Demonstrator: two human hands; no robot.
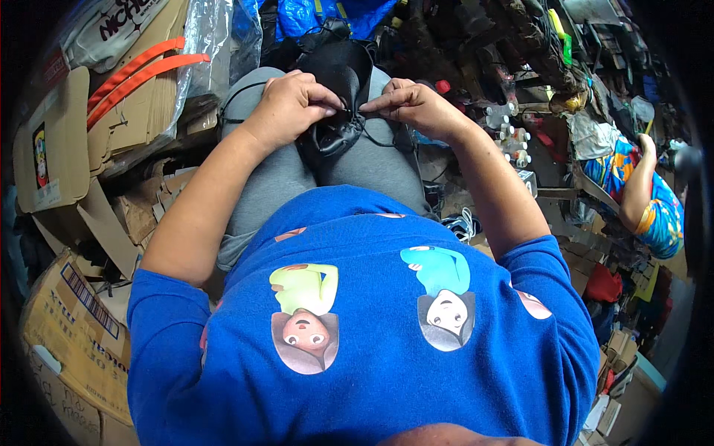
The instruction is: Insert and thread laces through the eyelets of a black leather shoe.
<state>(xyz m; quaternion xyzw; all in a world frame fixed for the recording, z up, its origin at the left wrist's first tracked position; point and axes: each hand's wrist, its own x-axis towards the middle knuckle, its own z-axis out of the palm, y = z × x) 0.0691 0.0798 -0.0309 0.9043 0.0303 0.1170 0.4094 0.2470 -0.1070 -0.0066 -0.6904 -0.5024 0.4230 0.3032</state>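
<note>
A shiny black leather-like piece [332,140], perhaps a shoe or a small bag, lies between my thighs on my grey trousers. Thin black cord runs from it and loops out to both sides. My left hand [297,105] comes from the left, thumb and forefinger pinched at the piece's upper edge. From the other side my right hand [411,108] has thumb and forefinger closed close to the same spot. Whatever the fingertips grip is too small and dark to name, though it seems to be cord.
Cardboard boxes [63,149] and two orange strips [141,78] stand at my left, beside clear plastic wrap. A blue sheet [297,18] lies beyond my knees. Plastic bottles [513,137] and dark clutter fill the right, where another person [639,193] in colourful clothing sits.
</note>
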